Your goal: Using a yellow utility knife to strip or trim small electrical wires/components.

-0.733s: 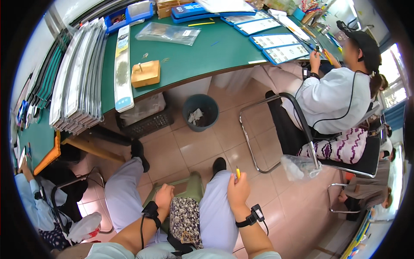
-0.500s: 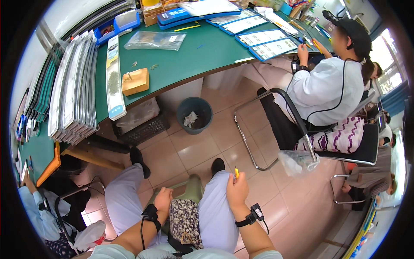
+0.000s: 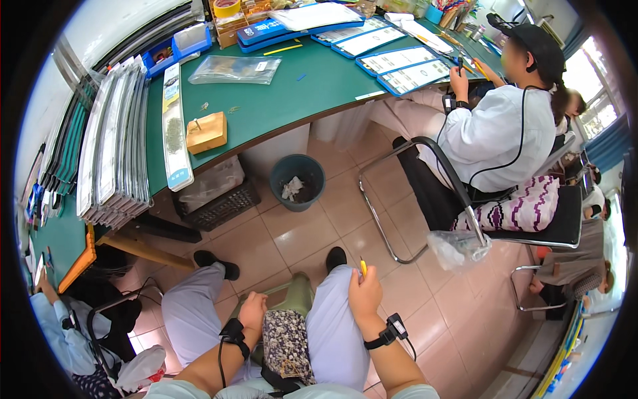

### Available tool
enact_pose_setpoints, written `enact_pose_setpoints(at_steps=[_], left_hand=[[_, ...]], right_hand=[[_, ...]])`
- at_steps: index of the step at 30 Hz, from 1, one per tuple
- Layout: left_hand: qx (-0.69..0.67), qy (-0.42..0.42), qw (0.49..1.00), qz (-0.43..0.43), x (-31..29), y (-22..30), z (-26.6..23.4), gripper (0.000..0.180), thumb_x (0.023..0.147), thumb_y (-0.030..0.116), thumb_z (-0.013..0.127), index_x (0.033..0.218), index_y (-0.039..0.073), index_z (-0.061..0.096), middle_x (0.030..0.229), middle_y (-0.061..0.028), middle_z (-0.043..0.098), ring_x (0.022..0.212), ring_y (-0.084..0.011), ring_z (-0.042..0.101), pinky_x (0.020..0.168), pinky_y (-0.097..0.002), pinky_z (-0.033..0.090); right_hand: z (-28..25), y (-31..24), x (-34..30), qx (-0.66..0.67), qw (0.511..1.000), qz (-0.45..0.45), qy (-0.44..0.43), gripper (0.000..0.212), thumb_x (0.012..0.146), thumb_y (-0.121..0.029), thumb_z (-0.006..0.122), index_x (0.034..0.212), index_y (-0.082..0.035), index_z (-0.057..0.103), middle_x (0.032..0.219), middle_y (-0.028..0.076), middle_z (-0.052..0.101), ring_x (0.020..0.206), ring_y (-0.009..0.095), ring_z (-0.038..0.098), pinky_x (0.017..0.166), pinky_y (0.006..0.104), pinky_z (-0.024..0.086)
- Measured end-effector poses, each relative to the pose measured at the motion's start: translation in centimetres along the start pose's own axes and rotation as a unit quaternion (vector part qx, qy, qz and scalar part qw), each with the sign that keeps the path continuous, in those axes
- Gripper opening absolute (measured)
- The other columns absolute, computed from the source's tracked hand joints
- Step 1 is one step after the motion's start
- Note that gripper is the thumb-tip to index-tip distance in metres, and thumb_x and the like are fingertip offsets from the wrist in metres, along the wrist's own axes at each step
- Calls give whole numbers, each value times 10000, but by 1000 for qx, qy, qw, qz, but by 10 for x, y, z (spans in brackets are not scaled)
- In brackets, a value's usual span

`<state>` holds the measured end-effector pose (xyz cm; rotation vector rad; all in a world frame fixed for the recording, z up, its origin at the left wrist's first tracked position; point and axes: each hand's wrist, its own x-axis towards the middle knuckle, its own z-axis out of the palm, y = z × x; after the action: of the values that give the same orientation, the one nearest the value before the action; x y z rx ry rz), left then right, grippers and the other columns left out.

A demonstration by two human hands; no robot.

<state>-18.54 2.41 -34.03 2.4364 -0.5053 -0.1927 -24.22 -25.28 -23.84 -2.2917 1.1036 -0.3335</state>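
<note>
My right hand (image 3: pixel 365 294) is closed around a small yellow-handled tool (image 3: pixel 363 268) with a thin dark point, held upright above my right knee. My left hand (image 3: pixel 253 310) rests between my thighs with its fingers curled. Whatever lies in those fingers is too hidden to name. Just beyond it is an olive-green object (image 3: pixel 300 292), partly covered by a dark floral cloth (image 3: pixel 287 346) on my lap. Both wrists wear black straps with small devices and cables.
Ahead stands a green-topped table (image 3: pixel 292 100) with a wooden block (image 3: pixel 207 132), a clear plastic bag (image 3: pixel 234 69) and blue cases (image 3: pixel 403 68). Stacked frames (image 3: pixel 113 143) fill its left side. A grey bin (image 3: pixel 297 183) stands below. A co-worker (image 3: pixel 498 126) sits right, another (image 3: pixel 60 319) left.
My left foot has turned sideways on the floor. The thin point of the yellow tool now shows more clearly. The whole view has shifted slightly, while both hands stay nearly in place.
</note>
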Motion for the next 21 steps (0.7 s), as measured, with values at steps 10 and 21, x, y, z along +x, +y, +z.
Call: enact_pose_setpoints(at_steps=[10, 21], left_hand=[[3, -8, 1000, -7, 2, 6, -2, 71, 785, 96, 562, 845, 85, 599, 834, -127, 548, 747, -341, 568, 642, -419, 466], [1, -1, 1000, -20, 1, 7, -3, 64, 791, 100, 559, 840, 87, 598, 831, -124, 546, 741, -344, 563, 637, -419, 461]], right_hand=[[-8, 5, 1, 15, 1000, 25, -5, 218, 831, -233, 568, 871, -39, 478, 700, 152, 590, 646, 343, 583, 565, 439, 437], [-1, 6, 3, 14, 1000, 11, -1, 210, 832, -225, 564, 866, -35, 480, 722, 154, 583, 647, 339, 573, 565, 434, 433]])
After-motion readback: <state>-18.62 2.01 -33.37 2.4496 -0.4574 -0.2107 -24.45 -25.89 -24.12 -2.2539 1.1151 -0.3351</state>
